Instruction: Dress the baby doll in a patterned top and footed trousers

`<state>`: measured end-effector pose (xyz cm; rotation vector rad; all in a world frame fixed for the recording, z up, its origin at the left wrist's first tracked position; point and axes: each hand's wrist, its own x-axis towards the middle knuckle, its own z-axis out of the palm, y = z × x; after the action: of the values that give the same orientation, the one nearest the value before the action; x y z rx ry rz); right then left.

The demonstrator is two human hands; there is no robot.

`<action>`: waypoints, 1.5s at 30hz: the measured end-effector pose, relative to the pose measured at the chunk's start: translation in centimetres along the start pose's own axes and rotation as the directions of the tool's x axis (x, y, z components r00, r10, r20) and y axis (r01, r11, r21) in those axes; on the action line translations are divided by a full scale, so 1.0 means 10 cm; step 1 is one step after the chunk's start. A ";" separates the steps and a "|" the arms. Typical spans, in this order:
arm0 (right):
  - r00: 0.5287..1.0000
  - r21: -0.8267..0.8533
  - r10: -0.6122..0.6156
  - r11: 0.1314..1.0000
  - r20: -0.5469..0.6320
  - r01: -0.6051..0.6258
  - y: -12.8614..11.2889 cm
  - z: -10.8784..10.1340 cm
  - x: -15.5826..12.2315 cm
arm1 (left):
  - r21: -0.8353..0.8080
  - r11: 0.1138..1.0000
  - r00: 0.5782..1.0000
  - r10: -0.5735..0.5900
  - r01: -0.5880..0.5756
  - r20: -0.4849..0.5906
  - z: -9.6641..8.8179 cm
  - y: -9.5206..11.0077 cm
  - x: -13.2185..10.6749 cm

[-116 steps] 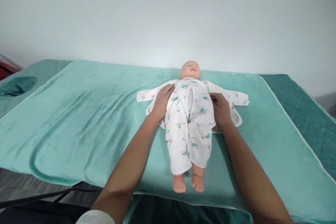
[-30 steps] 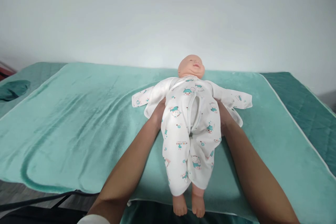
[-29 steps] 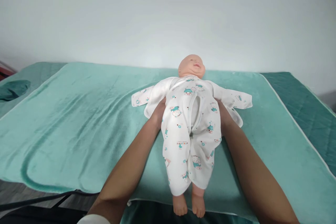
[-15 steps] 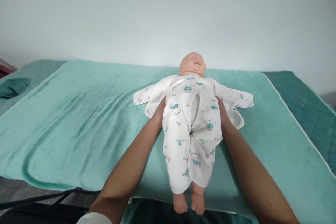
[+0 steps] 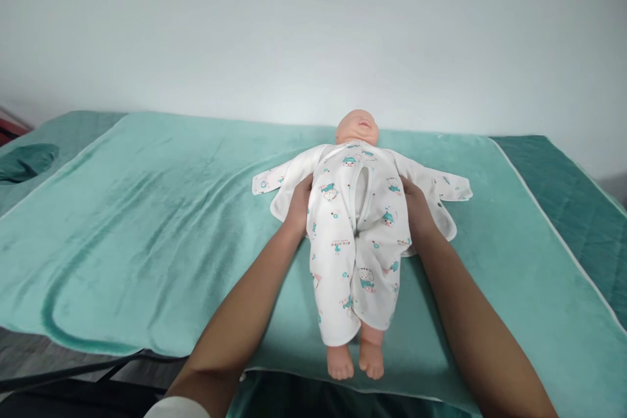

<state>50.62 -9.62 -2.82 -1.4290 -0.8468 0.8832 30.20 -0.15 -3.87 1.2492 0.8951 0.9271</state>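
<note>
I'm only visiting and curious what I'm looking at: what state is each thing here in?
doll: face up on the towel, dressed, feet bare.
romper: on the doll, front gaping open down the middle, sleeves spread flat sideways.
left hand: clasps the doll's side, fingers hidden beneath.
right hand: clasps the other side, fingers hidden.
green towel: spread out flat, lightly rumpled.

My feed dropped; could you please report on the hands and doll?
Left hand and right hand grip the baby doll at its sides. Doll face-up on teal blanket. Romper sleeves splayed beside both hands.
</note>
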 end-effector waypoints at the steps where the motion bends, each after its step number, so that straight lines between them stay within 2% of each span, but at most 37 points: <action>1: 1.000 0.025 0.008 1.000 0.003 -0.008 0.00 0.00 0.00 | 0.034 0.999 0.999 0.043 -0.042 -0.014 -0.01 0.01 0.01; 6: 0.998 0.138 -0.024 0.990 0.050 0.017 -0.02 0.01 -0.01 | 0.160 0.981 0.979 0.136 -0.112 -0.150 -0.07 -0.02 0.06; 10: 0.991 0.201 -0.040 0.979 0.125 0.015 0.01 0.00 0.02 | 0.285 0.934 0.943 0.276 -0.217 -0.188 -0.10 -0.02 0.06; 15: 0.979 0.236 -0.068 0.972 0.191 0.022 0.09 -0.03 0.08 | 0.417 0.858 0.893 0.407 -0.301 -0.192 -0.11 0.02 0.10; 20: 0.979 0.218 -0.077 0.975 0.191 0.034 0.17 -0.03 0.12 | 0.465 0.795 0.868 0.485 -0.388 -0.104 -0.14 0.04 0.31; 22: 0.980 0.203 -0.073 0.979 0.186 0.034 0.18 -0.03 0.13 | 0.459 0.805 0.873 0.474 -0.376 -0.116 -0.14 0.06 0.42; 24: 0.980 0.192 -0.075 0.981 0.182 0.039 0.18 -0.02 0.13 | 0.427 0.842 0.903 0.413 -0.329 -0.118 -0.13 0.09 0.55; 27: 0.978 0.192 -0.081 0.980 0.194 0.043 0.17 -0.02 0.14 | 0.370 0.889 0.952 0.303 -0.270 -0.035 -0.13 0.15 0.72; 29: 0.978 0.164 -0.081 0.985 0.190 0.049 0.17 -0.03 0.15 | 0.348 0.902 0.966 0.256 -0.256 0.047 -0.14 0.18 0.79; 31: 0.986 0.044 -0.098 0.995 0.131 0.093 0.17 -0.04 0.15 | 0.343 0.905 0.967 0.219 -0.251 0.130 -0.16 0.21 0.82; 33: 0.987 -0.184 -0.160 0.970 -0.003 0.157 0.18 -0.07 0.17 | 0.351 0.904 0.964 0.188 -0.245 0.190 -0.17 0.24 0.82; 35: 0.946 -0.404 -0.286 0.892 -0.154 0.204 0.19 -0.10 0.21 | 0.374 0.900 0.967 0.155 -0.223 0.203 -0.18 0.25 0.81; 38: 0.828 -0.550 -0.497 0.781 -0.259 0.297 0.15 -0.11 0.33 | 0.391 0.898 0.969 0.125 -0.202 0.214 -0.18 0.26 0.82; 40: 0.779 -0.571 -0.583 0.729 -0.230 0.377 0.10 -0.08 0.44 | 0.375 0.902 0.964 0.129 -0.212 0.234 -0.18 0.24 0.83; 41: 0.769 -0.575 -0.609 0.705 -0.192 0.415 0.08 -0.06 0.49 | 0.361 0.907 0.961 0.135 -0.217 0.239 -0.18 0.23 0.84; 43: 0.778 -0.568 -0.621 0.674 -0.090 0.472 0.03 -0.01 0.60 | 0.338 0.915 0.962 0.149 -0.221 0.228 -0.17 0.21 0.85; 45: 0.818 -0.535 -0.575 0.694 -0.010 0.482 -0.01 0.01 0.70 | 0.338 0.915 0.969 0.163 -0.219 0.187 -0.17 0.18 0.86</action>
<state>53.65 -3.31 -2.98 -1.5502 -1.3384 0.0656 31.69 8.58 -2.64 1.7247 0.8500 0.8266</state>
